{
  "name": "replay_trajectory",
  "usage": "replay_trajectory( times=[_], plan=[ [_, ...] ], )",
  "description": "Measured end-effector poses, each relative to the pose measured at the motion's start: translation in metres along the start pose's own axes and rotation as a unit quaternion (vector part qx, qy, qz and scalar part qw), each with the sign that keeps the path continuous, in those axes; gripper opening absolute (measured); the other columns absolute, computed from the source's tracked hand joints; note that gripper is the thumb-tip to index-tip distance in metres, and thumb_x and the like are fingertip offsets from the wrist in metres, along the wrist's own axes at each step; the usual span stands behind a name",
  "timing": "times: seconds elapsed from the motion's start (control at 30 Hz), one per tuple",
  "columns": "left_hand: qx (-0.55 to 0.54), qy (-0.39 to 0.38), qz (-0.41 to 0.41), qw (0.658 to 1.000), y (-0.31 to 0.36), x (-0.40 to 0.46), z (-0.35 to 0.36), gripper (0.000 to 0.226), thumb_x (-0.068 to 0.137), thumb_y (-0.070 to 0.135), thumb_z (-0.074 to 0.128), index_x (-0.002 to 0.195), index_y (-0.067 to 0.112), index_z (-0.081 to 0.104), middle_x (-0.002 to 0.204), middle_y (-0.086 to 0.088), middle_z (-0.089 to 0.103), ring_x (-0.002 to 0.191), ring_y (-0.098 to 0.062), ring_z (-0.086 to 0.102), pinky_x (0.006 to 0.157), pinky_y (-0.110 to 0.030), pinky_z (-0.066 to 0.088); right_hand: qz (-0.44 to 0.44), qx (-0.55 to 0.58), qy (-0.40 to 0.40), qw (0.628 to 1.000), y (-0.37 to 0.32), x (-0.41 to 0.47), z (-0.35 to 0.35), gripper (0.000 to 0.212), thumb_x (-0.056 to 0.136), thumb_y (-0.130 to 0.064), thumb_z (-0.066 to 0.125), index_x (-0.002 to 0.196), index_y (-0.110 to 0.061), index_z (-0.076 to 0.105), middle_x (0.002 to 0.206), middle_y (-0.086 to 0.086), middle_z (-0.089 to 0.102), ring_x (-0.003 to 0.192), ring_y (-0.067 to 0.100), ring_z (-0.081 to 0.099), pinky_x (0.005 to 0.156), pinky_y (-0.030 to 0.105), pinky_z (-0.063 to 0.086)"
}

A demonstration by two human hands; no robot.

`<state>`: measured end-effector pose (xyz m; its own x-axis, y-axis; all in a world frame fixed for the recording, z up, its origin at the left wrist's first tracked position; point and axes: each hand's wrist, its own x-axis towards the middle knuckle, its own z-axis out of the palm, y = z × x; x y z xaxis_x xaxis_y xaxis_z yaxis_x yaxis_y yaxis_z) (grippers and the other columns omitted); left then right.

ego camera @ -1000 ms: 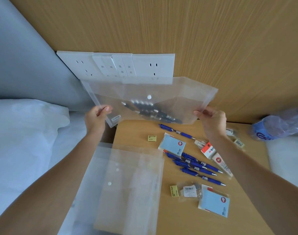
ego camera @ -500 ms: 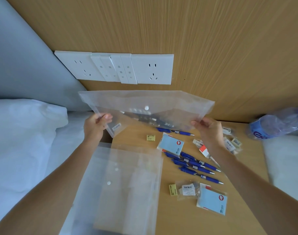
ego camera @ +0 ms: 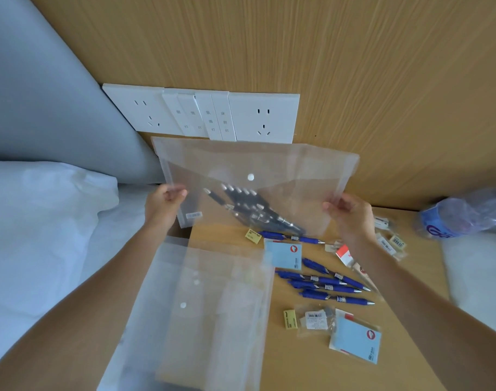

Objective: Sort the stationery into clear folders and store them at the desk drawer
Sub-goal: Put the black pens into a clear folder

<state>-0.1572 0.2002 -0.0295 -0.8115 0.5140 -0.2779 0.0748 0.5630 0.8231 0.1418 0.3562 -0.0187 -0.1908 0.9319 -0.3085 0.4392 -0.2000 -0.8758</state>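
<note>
I hold a clear snap-button folder (ego camera: 297,176) up above the back of the wooden desk (ego camera: 311,371). My left hand (ego camera: 163,206) pinches its left edge and my right hand (ego camera: 351,214) pinches its right edge. Several black pens (ego camera: 252,210) lie inside it, slanted toward the lower right corner. Below on the desk lie several blue pens (ego camera: 328,283), two light blue sticky-note pads (ego camera: 283,255) (ego camera: 356,341), small yellow erasers (ego camera: 253,236) and small wrapped items (ego camera: 315,320). More clear folders (ego camera: 207,320) are stacked at the desk's left.
A wood panel wall with white sockets and switches (ego camera: 204,115) rises behind the desk. A white pillow (ego camera: 40,221) and bedding lie at the left. A plastic water bottle (ego camera: 466,213) lies at the right, beside more white bedding (ego camera: 478,277).
The folder with the black pens has come down from in front of the sockets and now hangs lower and a little nearer to me; both hands keep their hold on its edges.
</note>
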Motion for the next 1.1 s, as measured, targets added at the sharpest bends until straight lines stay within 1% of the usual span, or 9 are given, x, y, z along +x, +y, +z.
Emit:
replay_trajectory(
  times=[0.17, 0.27, 0.43, 0.6, 0.77, 0.83, 0.93, 1.03, 1.1],
  plan=[
    [-0.025, 0.018, -0.029, 0.999, 0.0, 0.002, 0.006, 0.024, 0.092, 0.02, 0.06, 0.113, 0.01, 0.057, 0.118, -0.004, 0.058, 0.107, -0.017, 0.054, 0.095, -0.04, 0.044, -0.013, 0.003, 0.006, 1.0, 0.004, 0.004, 0.005, 0.013, 0.086, -0.007, 0.064, 0.096, -0.015, 0.065, 0.093, -0.007, 0.065, 0.092, 0.014, 0.062, 0.075, 0.021, 0.046],
    [-0.037, 0.033, -0.027, 0.998, 0.0, 0.004, 0.002, 0.007, 0.093, 0.016, 0.057, 0.099, 0.015, 0.055, 0.112, -0.002, 0.059, 0.11, -0.023, 0.055, 0.098, -0.046, 0.045, -0.037, 0.007, 0.016, 0.999, 0.0, 0.002, 0.006, 0.013, 0.086, -0.005, 0.063, 0.091, -0.016, 0.065, 0.089, -0.007, 0.064, 0.089, 0.012, 0.061, 0.075, 0.017, 0.045],
    [0.001, 0.059, -0.015, 0.998, 0.004, 0.008, -0.003, 0.004, 0.094, 0.019, 0.056, 0.097, 0.017, 0.055, 0.108, 0.0, 0.057, 0.101, -0.017, 0.052, 0.097, -0.044, 0.045, -0.065, 0.016, 0.017, 0.998, -0.008, 0.004, 0.011, 0.011, 0.087, -0.004, 0.062, 0.091, -0.014, 0.064, 0.09, -0.006, 0.064, 0.087, 0.011, 0.06, 0.071, 0.013, 0.043],
    [-0.018, 0.072, -0.027, 0.997, 0.005, 0.01, -0.002, 0.026, 0.093, 0.021, 0.057, 0.118, 0.013, 0.056, 0.114, -0.002, 0.059, 0.109, -0.023, 0.056, 0.097, -0.047, 0.047, -0.058, -0.003, 0.011, 0.998, -0.005, 0.008, 0.013, 0.012, 0.088, -0.007, 0.062, 0.096, -0.014, 0.061, 0.1, -0.003, 0.066, 0.094, 0.014, 0.063, 0.082, 0.027, 0.051],
    [-0.028, 0.083, -0.03, 0.996, 0.006, -0.001, -0.004, 0.048, 0.093, 0.02, 0.057, 0.138, 0.016, 0.04, 0.135, -0.005, 0.049, 0.104, -0.009, 0.051, 0.1, -0.03, 0.04, -0.05, -0.04, 0.0, 0.998, 0.002, 0.005, 0.011, 0.038, 0.084, -0.006, 0.065, 0.12, -0.013, 0.055, 0.109, -0.002, 0.064, 0.1, 0.014, 0.061, 0.089, 0.031, 0.052],
    [-0.023, 0.062, -0.026, 0.997, 0.006, -0.01, -0.008, 0.053, 0.094, 0.018, 0.055, 0.143, 0.018, 0.033, 0.143, -0.003, 0.042, 0.108, -0.006, 0.047, 0.096, -0.023, 0.035, -0.036, -0.036, 0.017, 0.999, 0.006, 0.0, 0.012, 0.044, 0.083, -0.006, 0.067, 0.123, -0.016, 0.051, 0.111, -0.001, 0.063, 0.102, 0.015, 0.061, 0.091, 0.036, 0.051],
    [-0.01, 0.032, -0.02, 0.999, -0.001, -0.023, -0.019, 0.055, 0.096, 0.017, 0.051, 0.145, 0.019, 0.028, 0.149, -0.003, 0.033, 0.124, -0.013, 0.046, 0.095, -0.022, 0.033, -0.022, -0.031, 0.079, 0.996, 0.008, -0.012, 0.017, 0.045, 0.085, -0.006, 0.065, 0.126, -0.017, 0.048, 0.115, 0.001, 0.061, 0.105, 0.015, 0.059, 0.092, 0.039, 0.05],
    [0.003, 0.028, -0.016, 0.999, -0.013, -0.035, -0.032, 0.051, 0.095, 0.015, 0.05, 0.143, 0.018, 0.031, 0.147, -0.003, 0.036, 0.124, -0.017, 0.048, 0.094, -0.025, 0.036, -0.053, -0.027, 0.152, 0.987, 0.003, -0.031, 0.026, 0.035, 0.086, -0.004, 0.062, 0.119, -0.014, 0.052, 0.112, 0.004, 0.058, 0.098, 0.018, 0.058, 0.088, 0.035, 0.051],
    [0.019, 0.017, 0.005, 1.0, -0.024, -0.046, -0.04, 0.048, 0.095, 0.012, 0.049, 0.14, 0.016, 0.035, 0.143, -0.002, 0.039, 0.122, -0.017, 0.049, 0.094, -0.027, 0.038, -0.09, -0.04, 0.151, 0.984, -0.003, -0.048, 0.036, 0.026, 0.086, -0.004, 0.06, 0.11, -0.014, 0.056, 0.107, 0.003, 0.057, 0.092, 0.017, 0.057, 0.085, 0.033, 0.05]
  ],
)
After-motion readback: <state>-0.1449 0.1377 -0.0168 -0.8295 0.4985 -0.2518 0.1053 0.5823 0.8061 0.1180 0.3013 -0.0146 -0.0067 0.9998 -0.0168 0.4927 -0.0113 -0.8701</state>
